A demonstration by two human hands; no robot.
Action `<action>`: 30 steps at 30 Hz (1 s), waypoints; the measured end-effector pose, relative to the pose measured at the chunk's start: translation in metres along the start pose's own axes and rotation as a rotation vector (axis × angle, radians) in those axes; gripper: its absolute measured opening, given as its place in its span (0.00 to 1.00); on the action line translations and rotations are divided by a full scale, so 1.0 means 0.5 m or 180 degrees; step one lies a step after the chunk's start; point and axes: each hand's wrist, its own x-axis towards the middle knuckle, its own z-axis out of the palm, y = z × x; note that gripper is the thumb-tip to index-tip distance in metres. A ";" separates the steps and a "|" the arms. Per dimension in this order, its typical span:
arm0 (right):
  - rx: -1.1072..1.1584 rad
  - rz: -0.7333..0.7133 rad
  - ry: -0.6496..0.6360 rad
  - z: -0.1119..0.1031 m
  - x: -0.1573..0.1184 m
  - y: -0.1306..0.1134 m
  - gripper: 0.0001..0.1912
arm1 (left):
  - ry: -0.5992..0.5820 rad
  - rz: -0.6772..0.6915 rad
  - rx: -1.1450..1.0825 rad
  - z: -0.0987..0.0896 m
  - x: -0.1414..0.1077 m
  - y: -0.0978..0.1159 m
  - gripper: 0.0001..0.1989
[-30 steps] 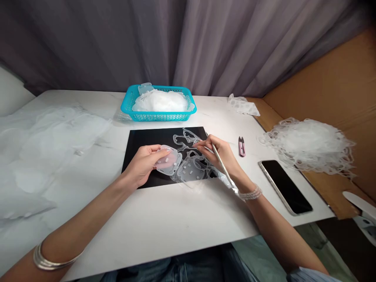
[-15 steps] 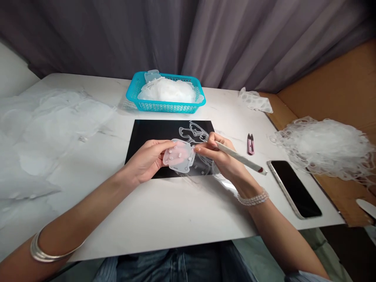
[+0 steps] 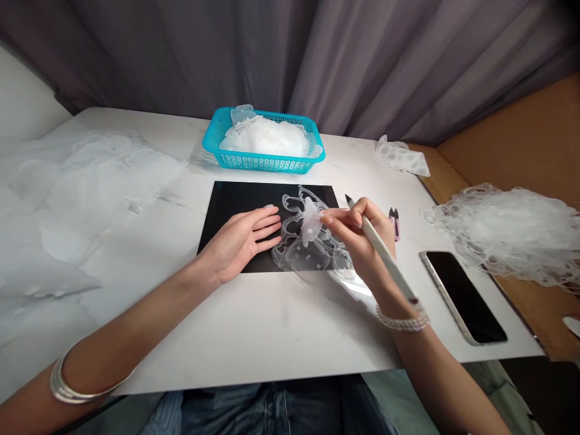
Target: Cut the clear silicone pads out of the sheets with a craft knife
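My left hand is open, palm up, over the left part of the black mat, and holds nothing. Between thumb and fingertips of my right hand is a translucent white piece, tilted on edge above the mat. The same hand also keeps a white pen-like tool, its dark tip pointing up and away. Under the held piece, a clear cut-out sheet with curved outlines and small raised tabs lies on the mat's right part, partly past its edge.
Behind the mat stands a blue basket full of translucent pieces. Clear sheets are piled at left. At right are small pink snips, a phone, a heap of thin clear scraps and a crumpled sheet.
My left hand has let go of the translucent piece and opened. My right hand now holds that piece, turned on edge and further right. The pen-like tool has tilted, and the whole view has shifted slightly.
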 end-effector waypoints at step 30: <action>-0.0735 0.0237 0.0133 -0.050 0.019 0.002 0.21 | 0.0980 0.2752 0.1900 -0.025 0.067 0.120 0.15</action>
